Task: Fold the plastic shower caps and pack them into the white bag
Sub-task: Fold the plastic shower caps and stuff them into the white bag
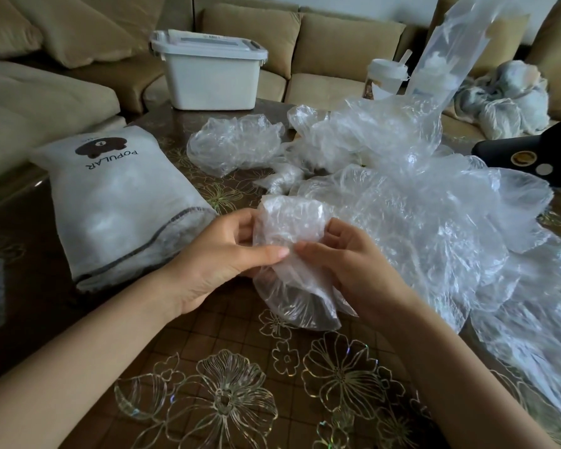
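The left hand (221, 254) and right hand (347, 264) pinched a crumpled shower cap (292, 222). The white bag (117, 202) lay leftward, mouth nearest the left hand

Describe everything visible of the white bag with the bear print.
The white bag lies flat on the table. It looks like thin, slightly see-through white fabric, bulging with pale lumps inside. A brown bear face and the word POPULAR sit near its far end; a dark seam line runs around its near end. The left hand, gripping a shower cap, is close to its near corner; contact is unclear.
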`<state>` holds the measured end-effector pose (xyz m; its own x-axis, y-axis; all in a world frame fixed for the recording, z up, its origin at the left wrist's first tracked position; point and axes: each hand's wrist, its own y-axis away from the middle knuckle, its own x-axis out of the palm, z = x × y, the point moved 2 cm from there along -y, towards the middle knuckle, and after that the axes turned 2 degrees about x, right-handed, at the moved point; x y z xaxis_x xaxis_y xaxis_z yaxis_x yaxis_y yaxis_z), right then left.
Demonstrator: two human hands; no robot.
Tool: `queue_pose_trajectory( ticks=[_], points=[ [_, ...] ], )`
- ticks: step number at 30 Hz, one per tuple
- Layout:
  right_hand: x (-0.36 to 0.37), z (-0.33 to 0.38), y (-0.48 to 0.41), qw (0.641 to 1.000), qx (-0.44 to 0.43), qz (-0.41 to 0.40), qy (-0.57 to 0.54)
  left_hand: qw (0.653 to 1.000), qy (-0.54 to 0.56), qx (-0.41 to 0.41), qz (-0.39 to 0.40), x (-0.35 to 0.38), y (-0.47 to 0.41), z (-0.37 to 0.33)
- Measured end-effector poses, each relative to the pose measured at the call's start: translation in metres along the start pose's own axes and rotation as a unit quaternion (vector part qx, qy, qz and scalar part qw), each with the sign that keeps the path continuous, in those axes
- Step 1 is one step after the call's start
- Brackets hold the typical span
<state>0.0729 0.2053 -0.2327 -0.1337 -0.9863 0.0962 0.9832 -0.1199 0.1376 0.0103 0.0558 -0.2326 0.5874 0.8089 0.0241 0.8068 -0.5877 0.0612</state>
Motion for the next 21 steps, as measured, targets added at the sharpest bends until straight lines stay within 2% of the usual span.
queue_pose_trajectory(
  ticks=[4,8,13,17,21],
  points=[
    [0.0005,-0.0004,-0.0034,0.994,0.014,0.015,-0.106,0.999,0.021,-0.023,-0.028,0.0032,-0.0005,0.0015],
    [0.0009,0.0028,-0.0031,0.992,0.011,0.005,-0.124,0.994,0.084,-0.061,-0.027,0.0022,-0.0027,0.0017],
    [0.0037,0.0027,-0.0034,0.994,0.010,-0.028,-0.105,0.975,0.181,-0.104,0.078,0.0040,-0.0022,0.0022],
    [0.0045,0.0043,-0.0009,0.996,0.006,-0.030,-0.079,0.979,0.118,-0.086,0.140,0.0076,0.0023,-0.0007],
    [0.0052,0.0063,0.0000,0.994,0.025,-0.017,-0.105,0.993,0.082,-0.078,0.044,0.0071,0.0022,0.0036]
  ],
)
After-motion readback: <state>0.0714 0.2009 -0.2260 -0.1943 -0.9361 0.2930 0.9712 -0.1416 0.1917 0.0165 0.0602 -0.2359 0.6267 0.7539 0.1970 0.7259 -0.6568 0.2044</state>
